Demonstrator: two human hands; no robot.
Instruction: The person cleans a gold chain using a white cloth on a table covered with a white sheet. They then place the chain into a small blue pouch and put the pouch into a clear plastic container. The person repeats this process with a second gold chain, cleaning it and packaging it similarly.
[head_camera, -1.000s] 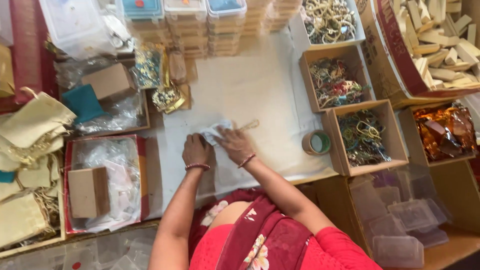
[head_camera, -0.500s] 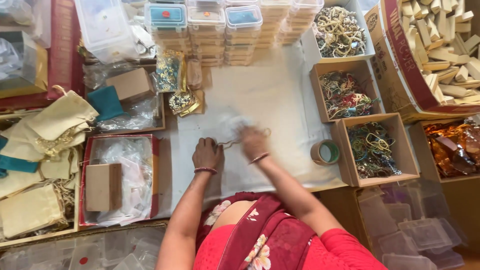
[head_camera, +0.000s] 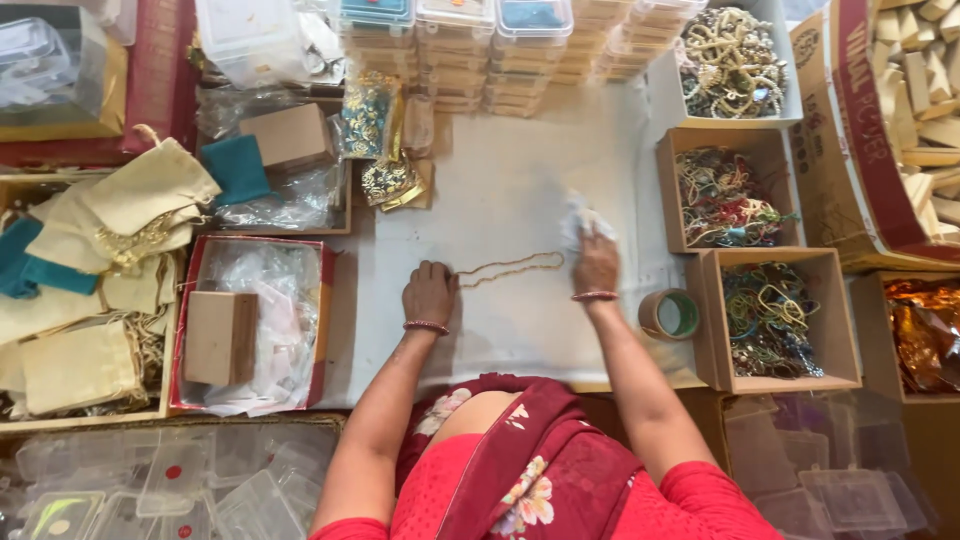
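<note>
The person sits at a counter (head_camera: 500, 200) that is covered with a white cloth. The left hand (head_camera: 429, 293) rests on the cloth with its fingers curled down, and it presses on one end of a thin gold chain (head_camera: 510, 266). The chain lies stretched across the cloth between the two hands, almost straight, with a light curve. The right hand (head_camera: 596, 262) is at the other end of the chain. Its fingers are closed around a small white crumpled cloth or tissue (head_camera: 580, 217), which shows just above the knuckles. I cannot tell if this hand also grips the chain itself or only touches it. Both wrists wear a red bangle.

Just right of the right wrist, a roll of tape (head_camera: 669, 314) lies flat on the counter. Further right stand three open cardboard boxes in a column, each filled with jewellery: one with gold pieces (head_camera: 730, 60), one with mixed red and gold pieces (head_camera: 722, 197), and one with coloured bangles (head_camera: 768, 318). At the far edge of the counter there are stacks of small plastic boxes (head_camera: 455, 40). To the left of the person, a red-edged tray (head_camera: 255, 330) holds clear plastic bags and a small brown box (head_camera: 218, 338). Beside it lie cream fabric pouches (head_camera: 110, 215).
</note>
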